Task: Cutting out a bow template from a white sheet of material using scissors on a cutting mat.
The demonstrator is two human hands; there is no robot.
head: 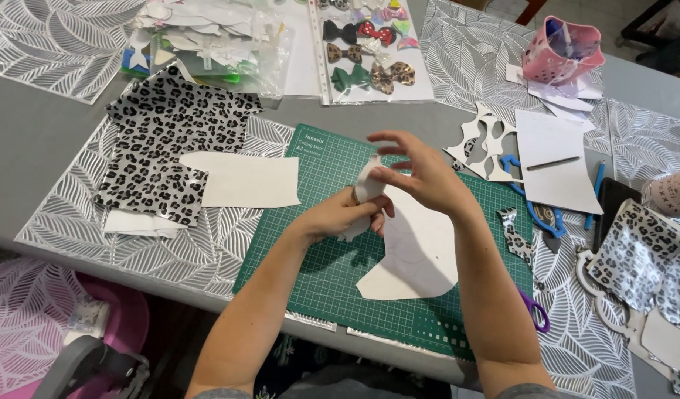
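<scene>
Holding a small white cut-out piece (367,188) above the green cutting mat (318,244), the left hand (340,216) is gripping its lower part while the right hand (421,174) is pinching the top edge, other fingers spread; it looks light, thin and bendable, best held by its edges

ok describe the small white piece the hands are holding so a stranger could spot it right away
Start at the green cutting mat in the middle of the grey table. Above it, the left hand and right hand meet around a small white cut-out piece. Unlike the large white sheet lying flat below, it is held up off the mat.
</scene>
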